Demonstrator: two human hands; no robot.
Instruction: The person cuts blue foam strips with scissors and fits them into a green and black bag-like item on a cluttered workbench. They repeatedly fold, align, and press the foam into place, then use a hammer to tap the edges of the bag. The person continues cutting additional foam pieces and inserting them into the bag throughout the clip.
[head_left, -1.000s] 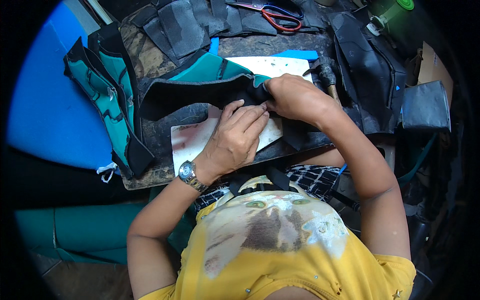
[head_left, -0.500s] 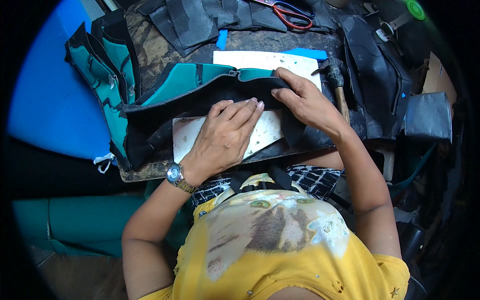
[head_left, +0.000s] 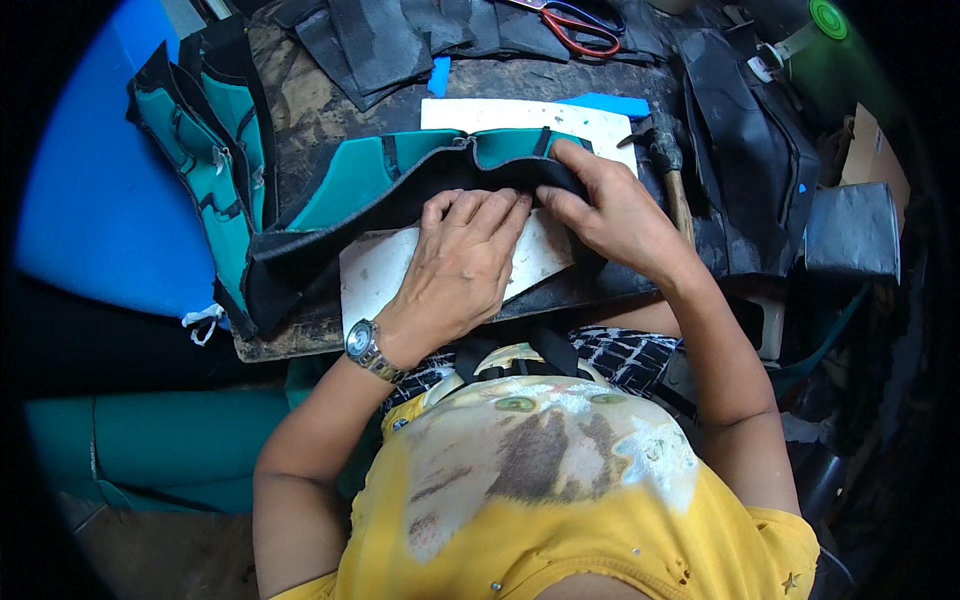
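My left hand (head_left: 462,262) lies flat, fingers together and stretched out, pressing down on the black edge of a teal and black fabric piece (head_left: 400,185) that runs across the workbench (head_left: 320,110) in front of me. My right hand (head_left: 610,205) sits just to the right of it, fingers curled over the same black edge and pinching it, thumb tip close to my left fingertips. The two hands nearly touch. Under the fabric and my left palm lies a pale, scuffed board (head_left: 375,280), near the bench's near edge. A wristwatch (head_left: 362,345) is on my left wrist. Farther back, a white sheet (head_left: 520,115) lies beyond the fabric. To the right of my right hand, a hammer (head_left: 668,165) rests on the bench. At the far edge lie red-handled scissors (head_left: 580,30) among black pieces. On the left, more teal and black pieces (head_left: 205,160) hang over the bench's side, beside a blue surface (head_left: 95,220).
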